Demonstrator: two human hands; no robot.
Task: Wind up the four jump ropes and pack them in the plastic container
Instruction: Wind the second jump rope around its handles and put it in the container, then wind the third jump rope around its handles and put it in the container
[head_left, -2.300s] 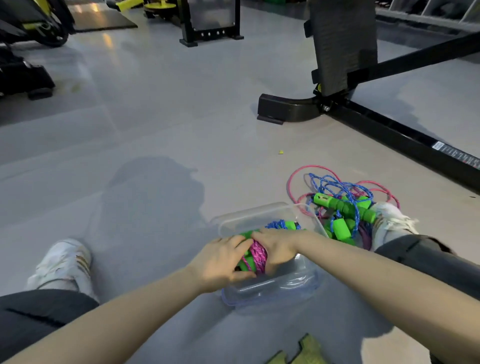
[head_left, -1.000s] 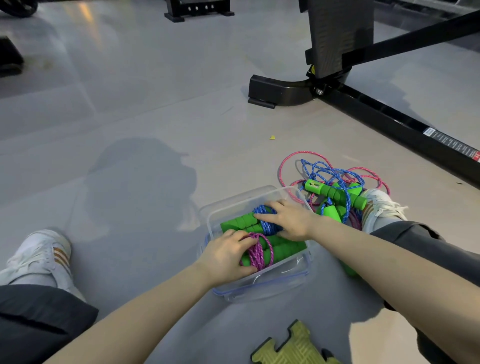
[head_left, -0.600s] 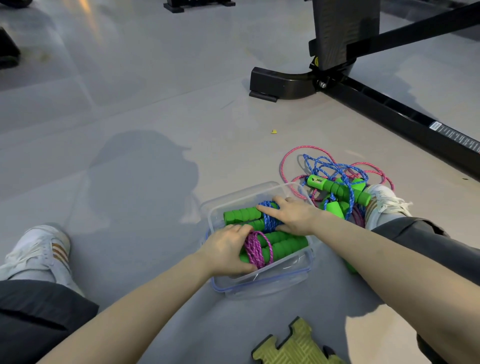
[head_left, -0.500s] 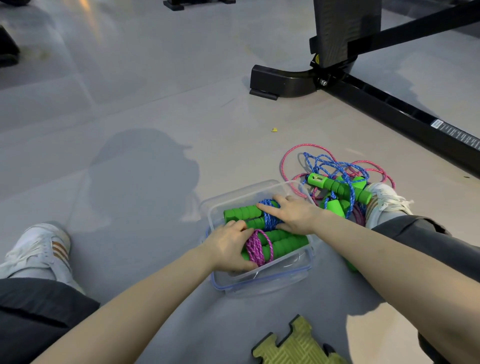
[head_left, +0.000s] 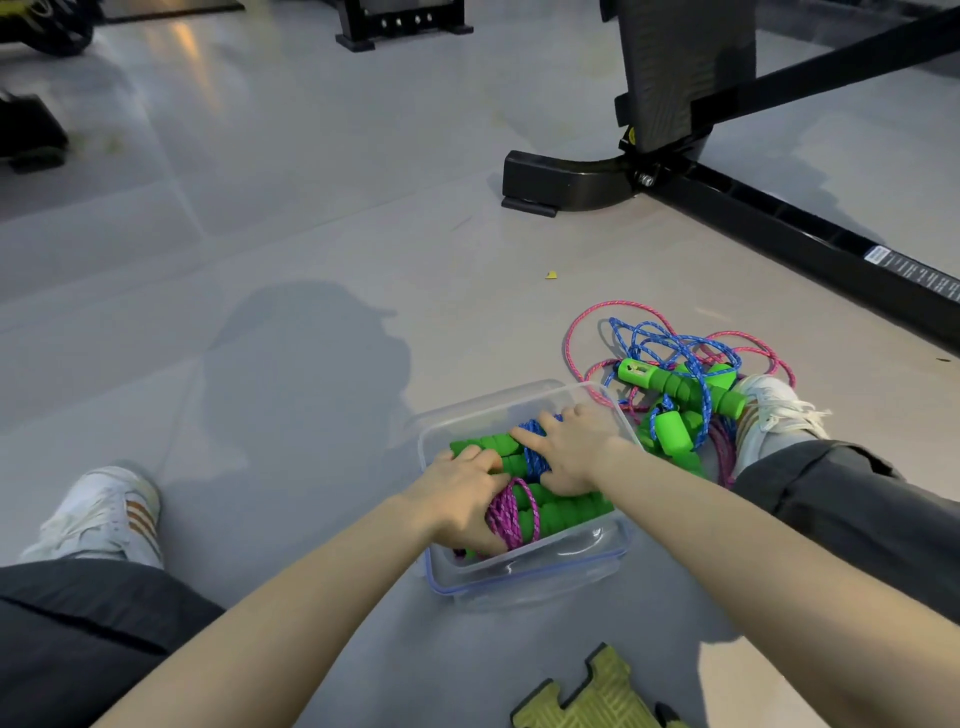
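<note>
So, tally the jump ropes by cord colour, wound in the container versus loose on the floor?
blue wound rope in the container: 1
pink wound rope in the container: 1
blue loose rope on the floor: 1
pink loose rope on the floor: 1, as far as the tangle shows
Total: 4

Your left hand (head_left: 457, 491) is gripping the pink rope bundle (head_left: 506, 517) in the plastic container (head_left: 524, 582) — your right hand (head_left: 574, 447) is pressing the blue rope bundle (head_left: 532, 460) beside it.
</note>
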